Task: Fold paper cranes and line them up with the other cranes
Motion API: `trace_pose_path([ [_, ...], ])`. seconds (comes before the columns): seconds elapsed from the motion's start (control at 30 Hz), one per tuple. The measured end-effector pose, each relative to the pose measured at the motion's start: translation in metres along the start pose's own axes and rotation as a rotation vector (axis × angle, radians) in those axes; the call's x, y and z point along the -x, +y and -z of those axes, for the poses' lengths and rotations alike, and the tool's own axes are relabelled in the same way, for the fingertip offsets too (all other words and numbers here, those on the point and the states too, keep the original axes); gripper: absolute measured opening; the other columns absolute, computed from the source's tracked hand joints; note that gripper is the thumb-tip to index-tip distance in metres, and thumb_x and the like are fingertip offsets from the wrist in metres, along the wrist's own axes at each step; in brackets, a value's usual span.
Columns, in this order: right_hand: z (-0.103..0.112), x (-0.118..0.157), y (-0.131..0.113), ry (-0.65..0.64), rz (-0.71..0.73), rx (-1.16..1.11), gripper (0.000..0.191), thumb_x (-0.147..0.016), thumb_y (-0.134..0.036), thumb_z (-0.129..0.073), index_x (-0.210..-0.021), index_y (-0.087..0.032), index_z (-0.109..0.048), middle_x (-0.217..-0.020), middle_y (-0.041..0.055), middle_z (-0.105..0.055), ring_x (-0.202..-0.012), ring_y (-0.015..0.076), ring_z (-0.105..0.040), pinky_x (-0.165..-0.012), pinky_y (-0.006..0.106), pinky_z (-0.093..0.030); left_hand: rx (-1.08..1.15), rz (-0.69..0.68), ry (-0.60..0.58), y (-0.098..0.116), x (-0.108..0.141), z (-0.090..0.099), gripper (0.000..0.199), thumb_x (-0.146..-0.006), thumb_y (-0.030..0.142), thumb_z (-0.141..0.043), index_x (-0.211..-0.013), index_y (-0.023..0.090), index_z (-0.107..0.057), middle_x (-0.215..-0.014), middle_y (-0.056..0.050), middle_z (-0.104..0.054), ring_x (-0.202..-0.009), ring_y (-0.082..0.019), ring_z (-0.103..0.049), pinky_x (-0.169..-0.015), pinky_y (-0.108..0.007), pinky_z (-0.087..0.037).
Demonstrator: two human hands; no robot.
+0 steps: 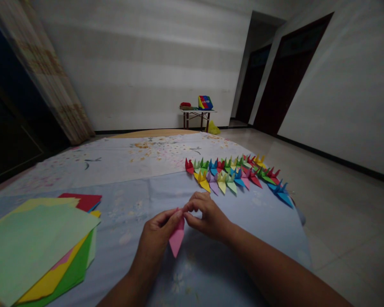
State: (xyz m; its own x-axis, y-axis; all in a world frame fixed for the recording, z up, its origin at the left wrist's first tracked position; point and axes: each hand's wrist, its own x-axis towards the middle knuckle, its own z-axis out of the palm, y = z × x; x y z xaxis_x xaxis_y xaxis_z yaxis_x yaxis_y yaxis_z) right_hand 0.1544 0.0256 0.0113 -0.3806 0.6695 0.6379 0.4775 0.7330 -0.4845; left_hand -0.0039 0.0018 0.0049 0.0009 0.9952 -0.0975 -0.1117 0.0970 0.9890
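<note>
A pink folded paper piece (177, 239), narrow and pointed at its lower end, is held above the blue part of the tablecloth. My left hand (161, 228) grips it between thumb and fingers near the upper end. My right hand (206, 213) pinches the top tip from the other side, thumb and index finger pressed together there; the fingers partly hide that tip. Beyond my right hand stand rows of folded paper cranes (222, 182) in red, green, yellow, blue, purple and pink.
A fanned stack of coloured paper sheets (41, 238) lies on the left of the flowered tablecloth (115, 213). The table's right edge drops to a tiled floor (339, 238). A small side table (195, 111) with a colourful box (205, 102) stands by the far wall.
</note>
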Motion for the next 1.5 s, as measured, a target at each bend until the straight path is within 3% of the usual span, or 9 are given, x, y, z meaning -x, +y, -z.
trace_pose_path([
  [0.4, 0.0001, -0.0007, -0.0021, -0.022, -0.059, 0.027, 0.005, -0.071, -0.013, -0.06, -0.074, -0.017, -0.061, -0.067, -0.0017, -0.051, -0.068, 0.0117, -0.05, -0.071, 0.029, -0.033, 0.101, 0.056, 0.032, -0.0019, -0.0005, -0.0032, 0.027, -0.059, 0.036, -0.076, -0.077, 0.016, -0.071, -0.068, -0.001, -0.068, -0.059, -0.011, -0.056, -0.057, -0.02, -0.041],
  [0.73, -0.0014, 0.0009, 0.0007, -0.033, 0.016, 0.116, 0.004, -0.072, -0.015, -0.058, -0.075, -0.017, -0.06, -0.071, 0.0, -0.054, -0.072, 0.0133, -0.052, -0.074, 0.031, -0.033, 0.071, 0.076, -0.01, -0.0015, -0.0013, -0.0018, 0.028, -0.06, 0.038, -0.075, -0.076, 0.015, -0.072, -0.065, -0.001, -0.068, -0.055, -0.012, -0.055, -0.055, -0.021, -0.04],
  [0.97, 0.0042, -0.0001, -0.001, -0.047, -0.064, -0.023, 0.007, -0.077, -0.02, -0.058, -0.083, -0.018, -0.062, -0.072, 0.0003, -0.054, -0.069, 0.0126, -0.052, -0.072, 0.029, -0.038, 0.151, 0.061, 0.062, -0.0021, -0.0028, -0.0022, 0.032, -0.057, 0.038, -0.077, -0.075, 0.014, -0.071, -0.067, -0.001, -0.067, -0.057, -0.011, -0.056, -0.056, -0.021, -0.042],
  [1.23, 0.0004, -0.0011, -0.0001, -0.074, -0.223, -0.212, 0.007, -0.076, -0.019, -0.058, -0.071, -0.016, -0.062, -0.066, -0.0009, -0.053, -0.063, 0.0107, -0.05, -0.062, 0.024, -0.042, 0.14, 0.061, 0.042, 0.0007, 0.0006, -0.0057, 0.032, -0.059, 0.04, -0.075, -0.079, 0.015, -0.072, -0.071, -0.003, -0.07, -0.064, -0.015, -0.06, -0.061, -0.023, -0.046],
  [1.5, 0.0004, -0.0015, -0.0001, -0.037, -0.198, -0.183, 0.007, -0.076, -0.017, -0.059, -0.069, -0.017, -0.061, -0.065, -0.0011, -0.053, -0.063, 0.0105, -0.05, -0.061, 0.024, -0.041, 0.026, 0.008, 0.028, 0.0012, 0.0004, -0.0037, 0.033, -0.062, 0.042, -0.072, -0.08, 0.015, -0.072, -0.07, -0.003, -0.07, -0.064, -0.016, -0.06, -0.06, -0.022, -0.044],
])
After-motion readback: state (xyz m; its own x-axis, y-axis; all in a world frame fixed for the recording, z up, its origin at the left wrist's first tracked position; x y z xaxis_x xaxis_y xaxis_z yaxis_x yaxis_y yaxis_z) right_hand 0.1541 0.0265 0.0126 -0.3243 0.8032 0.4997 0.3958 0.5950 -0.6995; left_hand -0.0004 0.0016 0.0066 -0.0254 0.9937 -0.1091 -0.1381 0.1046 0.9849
